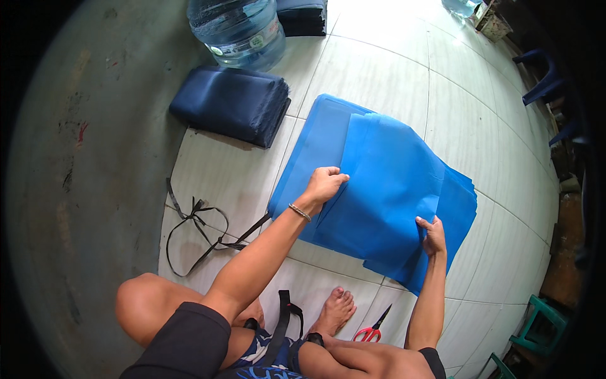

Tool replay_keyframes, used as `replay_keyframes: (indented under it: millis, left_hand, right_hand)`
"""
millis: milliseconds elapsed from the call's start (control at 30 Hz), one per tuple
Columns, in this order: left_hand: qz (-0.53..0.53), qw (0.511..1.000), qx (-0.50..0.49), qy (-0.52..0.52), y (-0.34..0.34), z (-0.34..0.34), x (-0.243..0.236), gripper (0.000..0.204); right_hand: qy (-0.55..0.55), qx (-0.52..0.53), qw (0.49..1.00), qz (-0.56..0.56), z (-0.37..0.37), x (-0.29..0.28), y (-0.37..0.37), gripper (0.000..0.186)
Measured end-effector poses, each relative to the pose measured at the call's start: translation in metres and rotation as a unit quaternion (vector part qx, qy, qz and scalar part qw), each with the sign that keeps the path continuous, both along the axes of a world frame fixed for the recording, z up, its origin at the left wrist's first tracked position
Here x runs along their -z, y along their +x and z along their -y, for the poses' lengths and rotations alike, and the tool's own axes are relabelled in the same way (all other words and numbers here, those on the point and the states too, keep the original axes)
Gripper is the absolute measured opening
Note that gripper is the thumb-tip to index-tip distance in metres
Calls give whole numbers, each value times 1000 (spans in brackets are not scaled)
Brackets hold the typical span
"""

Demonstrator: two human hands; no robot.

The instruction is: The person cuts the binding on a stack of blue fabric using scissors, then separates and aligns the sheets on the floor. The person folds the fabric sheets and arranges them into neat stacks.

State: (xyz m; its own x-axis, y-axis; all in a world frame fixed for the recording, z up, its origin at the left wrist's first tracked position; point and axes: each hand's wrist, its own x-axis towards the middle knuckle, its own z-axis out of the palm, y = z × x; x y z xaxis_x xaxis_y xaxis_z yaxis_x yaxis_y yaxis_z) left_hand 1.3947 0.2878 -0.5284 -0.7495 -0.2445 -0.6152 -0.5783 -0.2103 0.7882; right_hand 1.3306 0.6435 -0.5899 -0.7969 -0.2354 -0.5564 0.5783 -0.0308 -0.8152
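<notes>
Blue fabric sheets point(385, 189) — one stack, two hands

Bare arms, beaded bracelet point(300, 212), black shorts point(183, 344)

so both hands sit on the fabric stack point(385, 189) on the floor, left hand point(324, 185) at its left part, right hand point(432, 235) near its right-front edge. Folded cloth pile point(230, 104) lies behind-left of the left hand, water jug point(238, 28) behind that, strap point(202, 230) left, scissors point(372, 330) in front between the arms
</notes>
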Motion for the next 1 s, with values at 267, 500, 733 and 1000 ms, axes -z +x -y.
replay_keyframes:
  millis: [267,500,733,1000]
  left_hand:
    - [-17,994,7,106,9,22,9,16]
    - [-5,997,-77,28,12,17,25,18]
    - [-11,994,-90,-62,14,19,30,20]
    - [-92,921,-47,-376,21,38,27,22]
  right_hand:
    - [-57,2,998,18,-2,-8,6,29]
    - [-34,-2,999,7,1,-9,6,29]
    - [-40,1,999,13,-2,-9,7,27]
    - [-24,4,1000,5,-2,-19,3,26]
